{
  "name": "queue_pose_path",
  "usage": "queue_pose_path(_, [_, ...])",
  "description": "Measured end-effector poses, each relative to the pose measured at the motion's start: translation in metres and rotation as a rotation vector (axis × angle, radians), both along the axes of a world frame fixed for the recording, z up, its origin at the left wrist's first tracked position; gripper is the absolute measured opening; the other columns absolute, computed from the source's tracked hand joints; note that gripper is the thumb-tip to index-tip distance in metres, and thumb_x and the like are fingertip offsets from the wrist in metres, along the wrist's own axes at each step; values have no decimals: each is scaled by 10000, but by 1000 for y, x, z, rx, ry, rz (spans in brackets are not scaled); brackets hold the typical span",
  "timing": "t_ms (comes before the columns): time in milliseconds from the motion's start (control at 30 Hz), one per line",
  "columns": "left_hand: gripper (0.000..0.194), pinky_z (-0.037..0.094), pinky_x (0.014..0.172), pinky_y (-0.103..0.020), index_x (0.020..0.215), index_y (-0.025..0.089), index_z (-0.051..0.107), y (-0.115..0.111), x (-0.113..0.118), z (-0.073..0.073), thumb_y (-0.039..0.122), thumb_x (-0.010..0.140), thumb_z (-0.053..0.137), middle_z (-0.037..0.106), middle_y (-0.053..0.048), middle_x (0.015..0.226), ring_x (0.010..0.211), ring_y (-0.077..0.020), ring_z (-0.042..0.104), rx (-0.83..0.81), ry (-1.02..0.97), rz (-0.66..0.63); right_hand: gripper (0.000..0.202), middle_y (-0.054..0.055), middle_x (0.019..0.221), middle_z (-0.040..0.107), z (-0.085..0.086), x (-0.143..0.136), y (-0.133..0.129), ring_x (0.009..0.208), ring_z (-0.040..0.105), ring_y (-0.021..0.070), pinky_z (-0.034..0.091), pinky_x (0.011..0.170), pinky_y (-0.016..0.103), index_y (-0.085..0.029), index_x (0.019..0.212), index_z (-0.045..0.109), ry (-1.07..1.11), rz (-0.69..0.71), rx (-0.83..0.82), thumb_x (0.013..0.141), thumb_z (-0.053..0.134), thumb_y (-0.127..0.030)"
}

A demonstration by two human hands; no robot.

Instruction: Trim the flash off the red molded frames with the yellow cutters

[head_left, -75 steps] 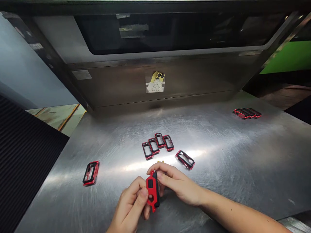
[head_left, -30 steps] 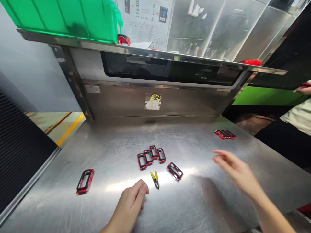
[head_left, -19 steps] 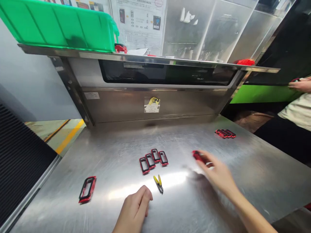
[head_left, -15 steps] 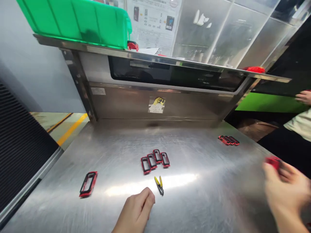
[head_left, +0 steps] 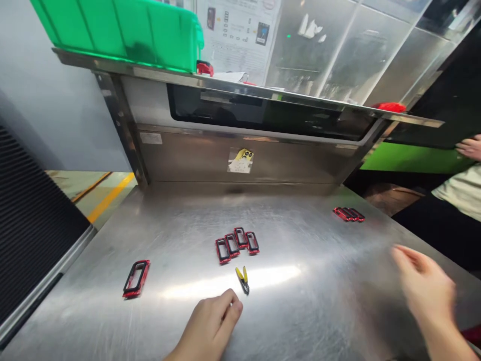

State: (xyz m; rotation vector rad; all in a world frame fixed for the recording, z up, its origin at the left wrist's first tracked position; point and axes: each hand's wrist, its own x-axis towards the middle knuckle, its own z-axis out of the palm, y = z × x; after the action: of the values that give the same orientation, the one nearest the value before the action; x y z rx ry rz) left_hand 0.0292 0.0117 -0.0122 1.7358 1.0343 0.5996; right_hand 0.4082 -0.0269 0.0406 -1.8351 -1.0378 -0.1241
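Observation:
Several red-and-black frames [head_left: 237, 244] lie side by side at the middle of the metal table [head_left: 300, 311]. One more frame [head_left: 136, 279] lies by itself on the left, and a row of them [head_left: 349, 214] is at the far right. Yellow-handled cutters [head_left: 242, 280] rest below the middle group, handles spread. Just below the cutters is my left hand [head_left: 214, 321], its fingers curled together with nothing seen in them. My right hand [head_left: 426, 283] is over the right side of the table; its fingers are bent and slightly blurred, and no object shows in it.
A green bin [head_left: 120, 35] stands on the metal shelf [head_left: 300, 99] above the table's back. Red pieces lie on that shelf. At the right edge are another person's hand [head_left: 469, 148] and sleeve. A black ribbed surface [head_left: 33, 230] borders the left.
The red piece that was in my right hand no longer shows there, and that hand has moved a little left. My left hand has barely moved. The view has shifted slightly.

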Motion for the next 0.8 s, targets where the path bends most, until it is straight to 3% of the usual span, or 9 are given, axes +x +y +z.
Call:
queue_pose_path(67, [430, 301, 521, -250, 644, 247, 456, 1, 0, -4, 596, 872, 349, 443, 28, 521, 517, -178, 440, 4, 2, 40, 372, 115, 820, 662, -13, -35, 24, 729, 613, 281, 460, 641, 401, -223, 824, 617, -66, 178, -100, 797, 494, -574])
queue_pose_path(167, [488, 292, 495, -253, 656, 248, 478, 5, -2, -7, 665, 853, 317, 438, 36, 476, 468, -173, 416, 7, 12, 72, 244, 72, 895, 686, -29, -99, 64, 849, 622, 249, 456, 750, 349, -217, 986, 640, -215, 569, -302, 839, 554, -391])
queue_pose_path(233, [510, 299, 492, -256, 665, 245, 490, 8, -4, -8, 683, 848, 305, 432, 41, 461, 453, -171, 416, 18, 19, 80, 201, 58, 907, 690, -35, -135, 83, 885, 610, 255, 423, 796, 342, -226, 972, 646, -295, 684, -377, 797, 674, -322])
queue_pose_path(300, [519, 314, 497, -257, 676, 240, 503, 12, -6, -8, 684, 850, 299, 423, 45, 459, 453, -171, 426, 31, 29, 84, 160, 90, 886, 687, -38, -159, 93, 890, 605, 289, 399, 788, 357, -188, 911, 635, -354, 710, -446, 792, 704, -269])
queue_pose_path(500, [513, 318, 492, -261, 705, 229, 530, 11, -7, -7, 640, 883, 279, 443, 43, 473, 449, -167, 438, 49, 26, 59, 159, 78, 898, 691, -41, -169, 94, 834, 631, 270, 375, 684, 297, -184, 996, 583, -401, 753, -566, 851, 645, -210])
queue_pose_path(567, [505, 311, 495, -261, 690, 228, 530, 9, -6, -6, 626, 888, 291, 436, 45, 475, 448, -161, 430, 64, 24, 55, 73, 69, 871, 688, -42, -168, 95, 804, 634, 257, 368, 653, 282, -185, 918, 596, -387, 770, -580, 857, 634, -196])
queue_pose_path(667, [500, 310, 502, -262, 683, 225, 531, 8, -5, -3, 623, 887, 308, 438, 45, 483, 459, -157, 432, 51, -2, 74, 90, 51, 766, 662, -40, -170, 92, 730, 620, 226, 367, 615, 266, -175, 802, 586, -323, 760, -563, 891, 576, -174])
queue_pose_path(800, [470, 317, 515, -253, 819, 209, 566, 8, -5, 3, 637, 865, 378, 470, 53, 507, 475, -146, 436, -42, -103, 197, 147, -6, 697, 614, -24, -184, 73, 648, 576, 160, 404, 596, 228, -183, 886, 567, -119, 835, -446, 961, 472, -266])
